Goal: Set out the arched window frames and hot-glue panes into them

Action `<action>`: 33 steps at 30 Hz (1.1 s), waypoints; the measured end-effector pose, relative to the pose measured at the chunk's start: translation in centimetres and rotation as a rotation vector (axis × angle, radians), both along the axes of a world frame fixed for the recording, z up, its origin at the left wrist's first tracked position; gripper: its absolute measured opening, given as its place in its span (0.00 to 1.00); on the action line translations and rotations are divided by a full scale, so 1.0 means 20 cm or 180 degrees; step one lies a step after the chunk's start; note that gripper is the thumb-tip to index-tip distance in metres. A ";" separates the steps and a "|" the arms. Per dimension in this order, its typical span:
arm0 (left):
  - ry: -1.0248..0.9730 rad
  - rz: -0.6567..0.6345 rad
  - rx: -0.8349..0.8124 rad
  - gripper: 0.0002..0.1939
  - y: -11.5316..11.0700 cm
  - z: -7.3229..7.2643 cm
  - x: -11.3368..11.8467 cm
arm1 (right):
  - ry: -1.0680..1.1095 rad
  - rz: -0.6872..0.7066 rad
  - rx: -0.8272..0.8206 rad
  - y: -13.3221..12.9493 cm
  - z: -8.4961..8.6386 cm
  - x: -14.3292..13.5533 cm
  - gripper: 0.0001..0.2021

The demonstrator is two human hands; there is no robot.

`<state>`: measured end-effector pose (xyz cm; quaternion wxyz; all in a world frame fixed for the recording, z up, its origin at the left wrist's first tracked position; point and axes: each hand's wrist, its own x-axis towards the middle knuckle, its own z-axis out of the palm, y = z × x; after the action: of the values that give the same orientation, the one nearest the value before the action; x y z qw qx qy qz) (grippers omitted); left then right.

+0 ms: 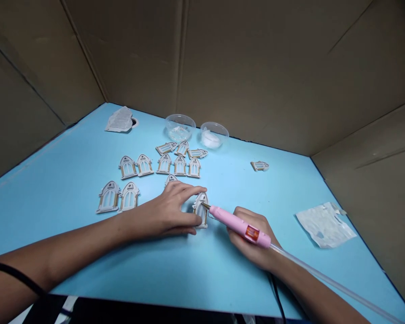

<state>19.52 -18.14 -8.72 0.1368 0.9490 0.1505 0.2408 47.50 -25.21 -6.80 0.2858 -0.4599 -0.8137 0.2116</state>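
Observation:
My left hand [175, 208] pinches a small white arched window piece [201, 211] between thumb and fingers, on the blue table. In my right hand [256, 234] is a pink pen-shaped tool [234, 223] with an orange window in its body and a clear tube at its rear. The tool's metal tip meets the face of the piece, or hovers just over it; I cannot tell which. Partly hidden behind my left hand lies another arched piece [170, 179]. Two more arched pieces [110, 198] stand side by side left of my left wrist, one partly covered by the forearm.
Several arched pieces [164, 164] lie in rows beyond my left hand; a single one [259, 166] is at right. Two clear plastic bowls [180, 118] stand at the back. Paper packets lie at far left [119, 120] and right [325, 224]. Cardboard walls [256, 67] enclose the table.

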 end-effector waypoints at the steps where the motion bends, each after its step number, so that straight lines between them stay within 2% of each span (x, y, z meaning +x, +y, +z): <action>1: 0.0001 0.0002 0.0017 0.12 0.00 0.00 0.00 | 0.0004 -0.0014 0.0001 0.00 0.00 0.00 0.15; 33: -0.0042 -0.0020 0.0018 0.10 0.01 0.02 0.00 | 0.0159 -0.0020 0.0026 0.00 0.01 -0.01 0.13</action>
<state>19.59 -18.02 -8.41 0.1359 0.9482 0.1460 0.2471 47.36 -25.17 -6.68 0.3085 -0.4559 -0.8057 0.2187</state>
